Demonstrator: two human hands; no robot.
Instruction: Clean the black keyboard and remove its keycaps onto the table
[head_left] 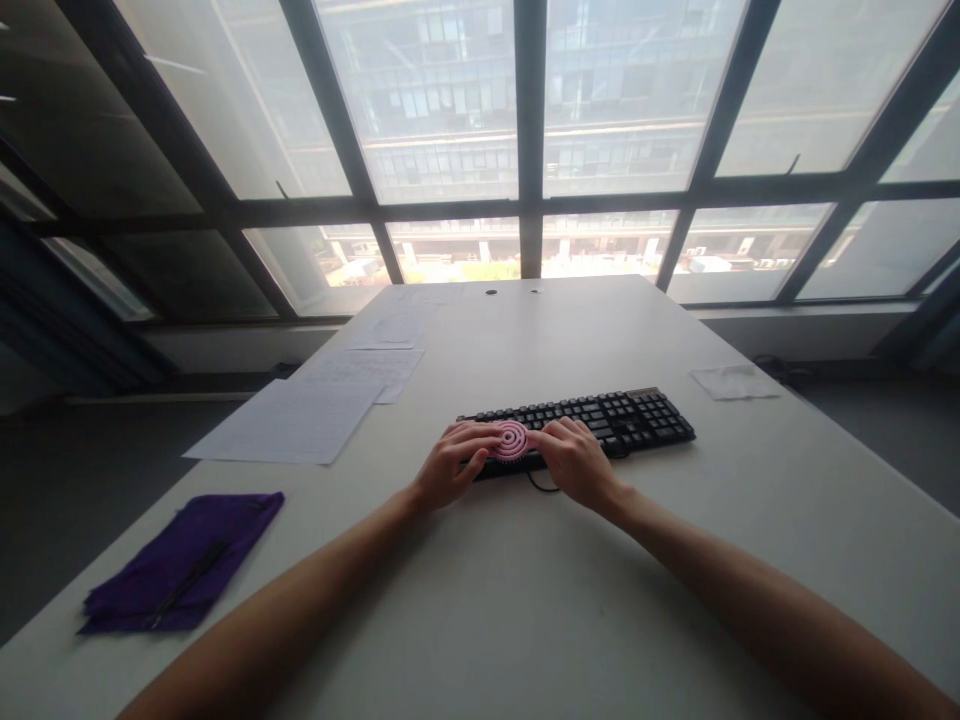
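A black keyboard [634, 417] lies at a slight slant on the white table. Over its left half is a pink round brush [512, 441] with raised rings on its face and short bristles showing along its lower edge. My left hand [453, 464] grips the brush from the left, fingers over its edge and thumb below. From the right, my right hand [577, 462] pinches the opposite edge, its other fingers curled in. The hands and brush hide part of the keys. A black cable [541, 486] loops out below the keyboard, between my wrists.
Printed paper sheets [289, 420] overlap along the table's left side. Nearer me on the left lies a folded purple cloth bag [191, 560] with a dark cord. A white tissue [735, 382] rests near the right edge. Tall windows [420, 100] stand beyond the table.
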